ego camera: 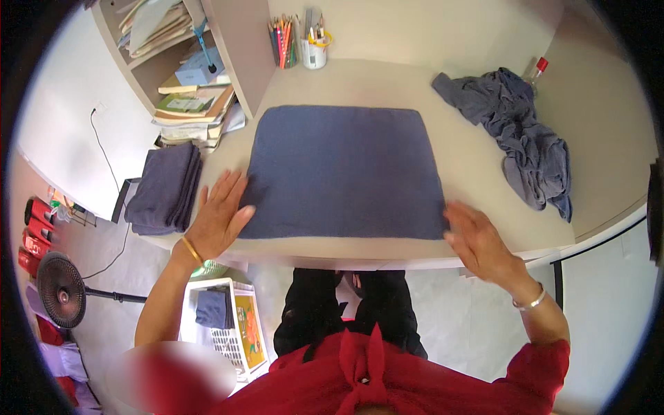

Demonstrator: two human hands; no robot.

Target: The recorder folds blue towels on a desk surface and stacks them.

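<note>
A dark blue cloth (342, 171) lies spread flat on the desk in front of me, its near edge close to the desk's front edge. My left hand (220, 212) is at the cloth's left side, palm down, with the thumb apart from the fingers. At the near right corner is my right hand (474, 238), slightly blurred, its thumb and fingers apart and nothing visible between them. To the left sits a stack of folded dark cloths (165, 189). A crumpled heap of similar cloth (519, 135) lies on the right part of the desk.
Cups of pencils (282, 44) and pens (314, 52) stand at the back. A shelf (233, 57) with papers borders the desk's left. Behind the crumpled heap is a red-capped bottle (539, 72). Below left are a white basket (228, 282) holding folded cloth and a fan (62, 290).
</note>
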